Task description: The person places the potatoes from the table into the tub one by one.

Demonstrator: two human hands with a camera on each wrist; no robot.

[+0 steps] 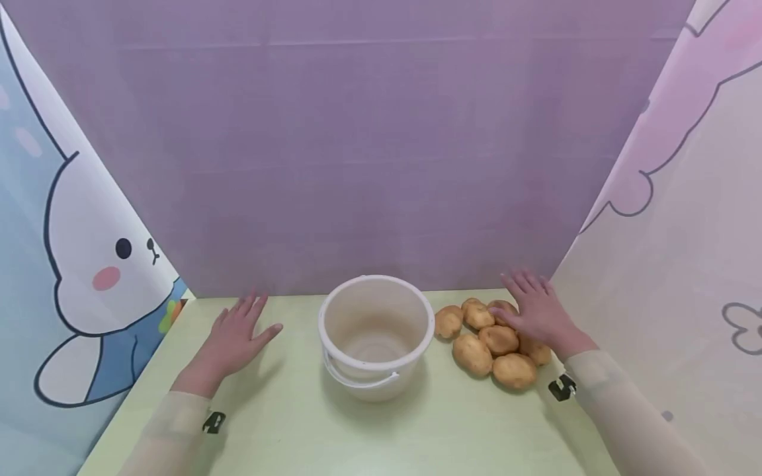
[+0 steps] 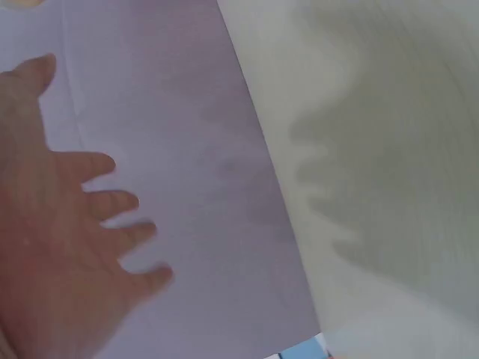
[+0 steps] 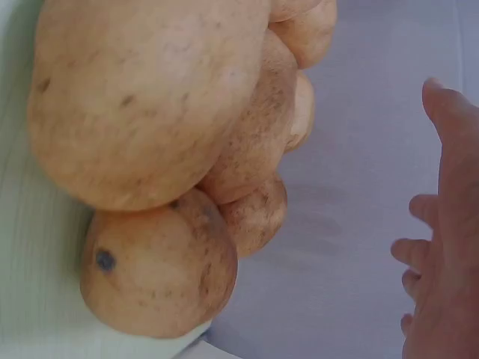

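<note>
A white bucket (image 1: pixel 376 383) stands upright on the table, its handle hanging down at the front and its inside bare. To its right lies a cluster of several brown potatoes (image 1: pixel 473 356), seen close up as potatoes (image 3: pixel 157 269) in the right wrist view. My right hand (image 1: pixel 538 314) hovers over the far right of the cluster, fingers spread, holding nothing and hiding part of some potatoes. On the bucket's left, my left hand (image 1: pixel 233 340) is held above the table with fingers apart and nothing in it; its shadow falls on the tabletop in the left wrist view.
The pale green table (image 1: pixel 286 430) runs back to an upright purple sheet (image 1: pixel 381 165). A cartoon-printed panel (image 1: pixel 89 264) stands on the left side, and another light printed panel (image 1: pixel 673 277) on the right, close to my right arm.
</note>
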